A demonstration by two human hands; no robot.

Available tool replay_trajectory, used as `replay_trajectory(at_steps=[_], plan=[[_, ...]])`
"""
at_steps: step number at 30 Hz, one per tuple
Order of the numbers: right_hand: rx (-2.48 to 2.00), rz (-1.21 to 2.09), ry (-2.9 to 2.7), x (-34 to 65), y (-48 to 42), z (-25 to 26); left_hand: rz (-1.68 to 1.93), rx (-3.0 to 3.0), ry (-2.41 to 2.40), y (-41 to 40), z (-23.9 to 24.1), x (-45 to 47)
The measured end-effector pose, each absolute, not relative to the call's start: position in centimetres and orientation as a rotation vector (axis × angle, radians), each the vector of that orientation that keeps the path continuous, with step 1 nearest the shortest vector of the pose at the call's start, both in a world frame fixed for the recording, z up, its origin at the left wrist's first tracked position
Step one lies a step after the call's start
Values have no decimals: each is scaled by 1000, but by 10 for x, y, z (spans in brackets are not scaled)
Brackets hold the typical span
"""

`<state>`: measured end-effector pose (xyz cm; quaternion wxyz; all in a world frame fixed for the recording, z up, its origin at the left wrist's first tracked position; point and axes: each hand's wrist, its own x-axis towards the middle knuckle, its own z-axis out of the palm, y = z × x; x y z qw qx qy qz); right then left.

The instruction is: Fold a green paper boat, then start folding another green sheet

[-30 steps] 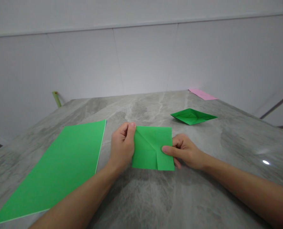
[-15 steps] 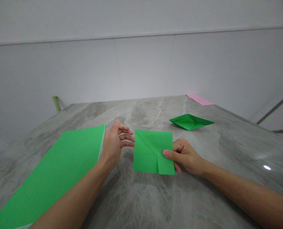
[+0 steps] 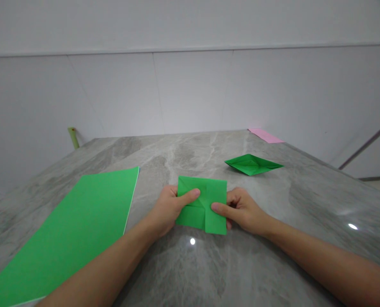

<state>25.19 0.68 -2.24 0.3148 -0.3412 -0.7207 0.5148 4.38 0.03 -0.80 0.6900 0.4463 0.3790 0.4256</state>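
On the near part of the grey marbled stone-like bench, two bare forearms come in from the near left and the near right, and a small bright reflection of light lies between them. At the left lies a large flat rectangular sheet of green paper with a thin white edge, and the left forearm passes over its near right part. In the middle of the scene, in front of the person, is a small folded square of green paper, which carries creases and a straight flap on its right part. The left hand grasps this square at its left side, with the thumb laid flat upon the face of the paper. The right hand pinches its right side, the thumb in front and the other fingers behind; so each grip is closed on the same paper. Farther, to the right, a dark green boat-shaped folded paper rests on the bench, apart from both hands. Farther again, near the far right corner, lies a flat pink paper. At the far left, a pale green narrow object stands slightly tilted beyond the bench edge. Behind everything rises a white panelled wall.
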Motion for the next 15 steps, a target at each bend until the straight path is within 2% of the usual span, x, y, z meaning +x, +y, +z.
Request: replay_trajectory(at_steps=[5,10,15], plan=[[-885,1379,-1901,253,7,-22,1114,994,920,5,-4,43],[-920,1370,-1901,252,8,-23,1376,1591,1370,6,-13,41],[-873,1507,-1947,249,7,-28,1268,1925,1540,4,-15,42]])
